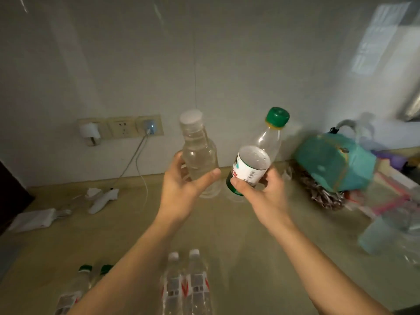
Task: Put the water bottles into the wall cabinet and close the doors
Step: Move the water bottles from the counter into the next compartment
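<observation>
2 bottles (198, 153) upright, caps up

A clear plastic bottle with a white cap (198, 153) and a clear green-capped, white-labelled bottle (256, 155) are held aloft; four more bottles (185, 285) stand on the table (250, 258).

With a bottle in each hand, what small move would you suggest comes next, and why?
Probably lift both bottles higher, toward the cabinet, which is not in view. The left hand grips the white-capped bottle and the right hand grips the green-capped bottle, both already clear of the counter. More bottles wait near the front edge, so these two should go first.
</observation>
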{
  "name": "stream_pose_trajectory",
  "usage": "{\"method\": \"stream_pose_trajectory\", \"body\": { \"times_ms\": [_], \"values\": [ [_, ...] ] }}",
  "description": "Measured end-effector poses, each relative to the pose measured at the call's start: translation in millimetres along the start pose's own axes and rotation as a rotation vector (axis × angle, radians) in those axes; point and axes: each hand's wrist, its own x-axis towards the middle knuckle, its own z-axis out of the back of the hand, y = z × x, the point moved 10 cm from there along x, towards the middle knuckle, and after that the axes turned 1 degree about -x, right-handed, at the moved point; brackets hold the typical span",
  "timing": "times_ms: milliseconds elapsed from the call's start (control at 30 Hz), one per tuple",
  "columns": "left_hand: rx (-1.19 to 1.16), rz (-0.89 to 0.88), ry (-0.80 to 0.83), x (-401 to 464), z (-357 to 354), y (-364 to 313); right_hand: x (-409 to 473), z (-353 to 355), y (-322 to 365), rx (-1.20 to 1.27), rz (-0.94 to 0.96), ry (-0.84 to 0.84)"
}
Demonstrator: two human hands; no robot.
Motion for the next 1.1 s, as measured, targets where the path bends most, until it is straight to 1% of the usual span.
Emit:
{"method": "stream_pose_trajectory", "body": {
  "times_ms": [167,333,500,600,667,700,767,833,967,1100],
  "values": [
    [-0.015,-0.277,-0.041,32.0,25.0,-146.0,17.6,3.4,147.3,0.049,0.257,-0.008],
    [-0.060,-0.508,-0.074,50.4,42.1,-267.1,33.4,24.6,274.5,0.121,0.477,-0.056],
    [-0.053,-0.702,-0.074,64.1,47.5,-360.7,51.9,55.8,375.6,0.143,0.648,-0.132],
    [0.000,-0.787,-0.121,80.8,46.3,-398.3,74.4,64.1,416.8,0.156,0.692,-0.144],
    [0.046,-0.783,-0.189,104.1,44.8,-411.1,95.2,57.9,434.4,0.132,0.687,-0.120],
    [0.078,-0.752,-0.229,118.9,44.3,-413.3,106.1,51.7,439.5,0.103,0.679,-0.109],
    [0.158,-0.648,-0.319,150.3,46.4,-409.2,128.7,36.5,440.1,0.047,0.640,-0.093],
    [0.199,-0.559,-0.362,177.8,47.9,-398.2,149.3,18.9,432.2,-0.010,0.584,-0.070],
    [0.265,-0.413,-0.386,220.1,47.1,-370.9,178.7,-9.5,420.9,-0.104,0.530,-0.023],
    [0.283,-0.310,-0.299,253.7,37.7,-352.0,198.3,-20.5,418.7,-0.218,0.501,-0.071]
  ]
}}
